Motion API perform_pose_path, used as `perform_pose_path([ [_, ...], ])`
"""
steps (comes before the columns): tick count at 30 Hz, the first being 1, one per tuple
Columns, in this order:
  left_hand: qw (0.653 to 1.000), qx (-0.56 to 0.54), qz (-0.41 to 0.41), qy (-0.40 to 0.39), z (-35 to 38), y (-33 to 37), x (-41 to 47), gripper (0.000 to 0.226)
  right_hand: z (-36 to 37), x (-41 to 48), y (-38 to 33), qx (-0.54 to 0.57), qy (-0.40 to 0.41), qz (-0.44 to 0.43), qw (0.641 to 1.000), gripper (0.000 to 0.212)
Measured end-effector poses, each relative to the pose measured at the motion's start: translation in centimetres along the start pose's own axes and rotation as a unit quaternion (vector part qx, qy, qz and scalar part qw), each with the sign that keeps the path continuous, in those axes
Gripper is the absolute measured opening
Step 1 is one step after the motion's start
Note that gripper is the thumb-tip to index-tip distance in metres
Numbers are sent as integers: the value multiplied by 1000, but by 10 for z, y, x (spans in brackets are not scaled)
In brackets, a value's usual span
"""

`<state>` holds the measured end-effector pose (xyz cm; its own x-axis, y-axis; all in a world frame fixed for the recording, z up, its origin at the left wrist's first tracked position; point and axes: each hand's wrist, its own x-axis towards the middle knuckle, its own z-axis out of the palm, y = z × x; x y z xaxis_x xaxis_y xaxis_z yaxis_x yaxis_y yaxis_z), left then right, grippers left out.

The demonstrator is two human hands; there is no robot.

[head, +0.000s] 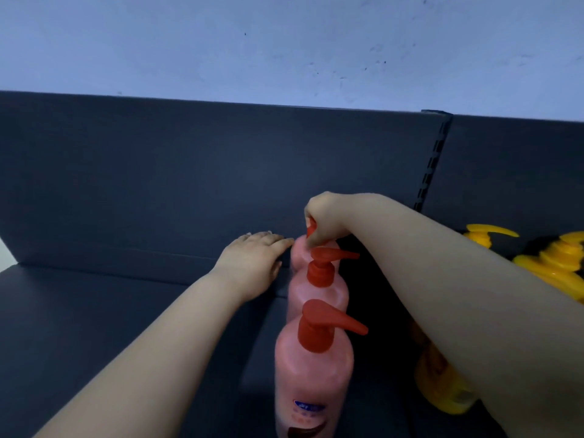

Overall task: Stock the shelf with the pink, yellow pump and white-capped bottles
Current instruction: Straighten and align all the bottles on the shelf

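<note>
three pink pump bottles (313, 368), at least three yellow pump bottles (565, 263), two hands (252, 263)

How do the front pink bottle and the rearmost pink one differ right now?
The front pink bottle stands free, untouched; the rearmost pink bottle has the right hand gripping its pump and the left hand against its side. The front one's red pump shows fully; the rear one's is mostly covered. Both stand in one row.

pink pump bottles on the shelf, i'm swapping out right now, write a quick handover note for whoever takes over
Right hand: pinching the red pump of the rearmost pink plastic bottle, by the back panel.
Left hand: open, resting against that bottle's side.
Done: three pink bottles stand in one front-to-back row on the dark shelf; yellow pump bottles stand to their right.
Left: settle the rear bottle and release. No white-capped bottles in view, so those still appear to need stocking.
</note>
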<state>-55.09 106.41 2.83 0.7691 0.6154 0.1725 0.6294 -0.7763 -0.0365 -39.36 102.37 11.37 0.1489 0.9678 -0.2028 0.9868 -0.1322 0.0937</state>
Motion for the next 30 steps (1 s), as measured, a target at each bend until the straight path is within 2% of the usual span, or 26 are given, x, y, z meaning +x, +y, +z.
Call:
perform_pose_path([
  [8, 1000, 8, 17, 1, -1, -3, -5, 52, 3, 0, 4, 29, 9, -7, 1000, 29],
  [13, 999, -4, 34, 27, -11, -6, -13, 53, 4, -20, 14, 59, 45, 15, 997, 50],
  [20, 996, 4, 61, 69, -41, -8, -15, 52, 8, -64, 43, 84, 89, 90, 988, 63],
  [24, 988, -9, 107, 111, -67, 8, -11, 49, 9, -86, 38, 95, 138, 92, 981, 63],
  [30, 978, -9, 165, 130, -93, 44, -11, 51, 15, -120, 34, 96, 179, 105, 974, 65],
])
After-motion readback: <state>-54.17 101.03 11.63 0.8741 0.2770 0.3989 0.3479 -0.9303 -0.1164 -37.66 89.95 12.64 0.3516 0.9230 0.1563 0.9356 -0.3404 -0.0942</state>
